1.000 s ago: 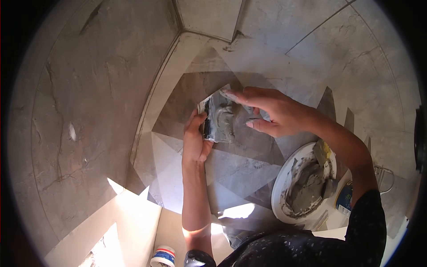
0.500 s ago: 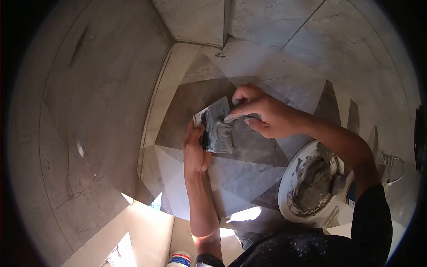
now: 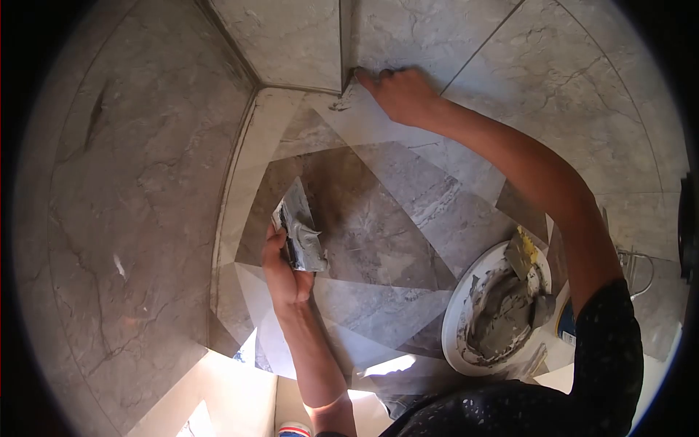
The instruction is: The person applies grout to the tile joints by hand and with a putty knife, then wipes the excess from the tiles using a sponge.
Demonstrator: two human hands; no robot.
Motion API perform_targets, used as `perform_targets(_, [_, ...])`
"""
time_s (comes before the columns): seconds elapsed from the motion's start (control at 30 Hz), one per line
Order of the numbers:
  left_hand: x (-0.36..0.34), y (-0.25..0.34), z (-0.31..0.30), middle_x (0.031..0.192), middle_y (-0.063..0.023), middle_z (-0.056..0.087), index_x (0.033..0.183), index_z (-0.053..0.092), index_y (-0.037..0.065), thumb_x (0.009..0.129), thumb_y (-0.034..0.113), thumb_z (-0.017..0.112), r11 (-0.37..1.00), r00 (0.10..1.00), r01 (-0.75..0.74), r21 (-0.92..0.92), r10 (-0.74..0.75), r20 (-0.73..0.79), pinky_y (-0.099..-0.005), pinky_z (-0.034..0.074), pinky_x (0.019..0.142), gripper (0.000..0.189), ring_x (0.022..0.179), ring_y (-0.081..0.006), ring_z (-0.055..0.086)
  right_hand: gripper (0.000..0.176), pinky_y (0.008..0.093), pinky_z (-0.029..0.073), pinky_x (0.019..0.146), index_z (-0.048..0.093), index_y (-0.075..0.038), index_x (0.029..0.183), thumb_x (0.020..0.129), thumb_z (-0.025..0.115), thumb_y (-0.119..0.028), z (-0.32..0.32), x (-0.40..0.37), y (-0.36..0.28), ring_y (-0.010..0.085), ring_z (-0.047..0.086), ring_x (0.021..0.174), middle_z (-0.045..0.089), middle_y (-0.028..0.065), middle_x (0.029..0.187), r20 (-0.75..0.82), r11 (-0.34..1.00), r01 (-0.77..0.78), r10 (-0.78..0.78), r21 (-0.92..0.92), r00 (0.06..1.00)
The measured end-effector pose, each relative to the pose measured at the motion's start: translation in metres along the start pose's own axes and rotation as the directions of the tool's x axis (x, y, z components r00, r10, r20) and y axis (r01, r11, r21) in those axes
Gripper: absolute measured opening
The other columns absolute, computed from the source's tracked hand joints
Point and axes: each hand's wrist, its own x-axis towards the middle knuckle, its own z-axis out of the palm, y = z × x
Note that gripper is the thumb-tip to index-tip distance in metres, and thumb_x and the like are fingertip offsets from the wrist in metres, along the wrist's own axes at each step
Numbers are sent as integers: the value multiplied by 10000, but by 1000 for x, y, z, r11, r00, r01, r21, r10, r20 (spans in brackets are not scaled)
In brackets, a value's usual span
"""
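My left hand (image 3: pixel 282 268) is closed on a broad putty knife (image 3: pixel 297 218), its flat blade tilted and a lump of wet grey grout (image 3: pixel 307 237) on it. The knife is over the patterned tile floor, and its handle is mostly hidden by my fingers. Up at the base of the wall, my right hand (image 3: pixel 404 95) has its index finger stretched to the tile joint (image 3: pixel 345 86) beside the projecting corner. Its other fingers are partly curled, and I see no tool in it.
A white basin (image 3: pixel 450 331) of grey grout stands at the right, with a yellow-marked spatula (image 3: pixel 521 253) and a grey scraper (image 3: pixel 542 310) at its rim. Tiled walls (image 3: pixel 145 189) rise left and ahead. A blue-labelled container (image 3: pixel 566 320) is beside the basin; a white tub (image 3: pixel 294 430) is behind.
My right hand has left the grout on the blade and reached forward to the wall joint. The putty knife in my left hand has shifted slightly left and down and turned.
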Motion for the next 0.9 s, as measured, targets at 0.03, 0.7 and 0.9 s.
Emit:
perform_targets(0.03, [0, 0, -1, 789, -44, 585, 1075, 493, 51, 861, 143, 412, 1000, 1000, 8, 13, -8, -21, -230, 467, 451, 247, 565, -115, 535, 594, 374, 486, 532, 388, -46, 1307, 730, 526, -45, 3, 3, 0, 267, 620, 633, 619, 125, 763, 4, 999, -1, 1, -33, 1000])
perform_targets(0.7, [2, 2, -3, 618, -30, 492, 998, 491, 84, 867, 175, 424, 999, 999, 37, 4, -37, -20, -210, 343, 326, 172, 434, -91, 387, 540, 323, 445, 477, 421, -88, 1303, 772, 517, -116, 12, 5, -2, 193, 604, 583, 610, 56, 682, 62, 968, -38, 55, -247, 997])
perform_targets(0.9, [2, 2, -6, 627, -30, 498, 1006, 490, 71, 866, 166, 432, 1000, 1000, 28, -15, -28, 2, -199, 336, 325, 178, 439, -89, 389, 556, 339, 438, 491, 423, -77, 1303, 758, 526, -112, 9, -74, 35, 197, 589, 563, 610, 70, 685, 239, 970, -50, 109, -237, 965])
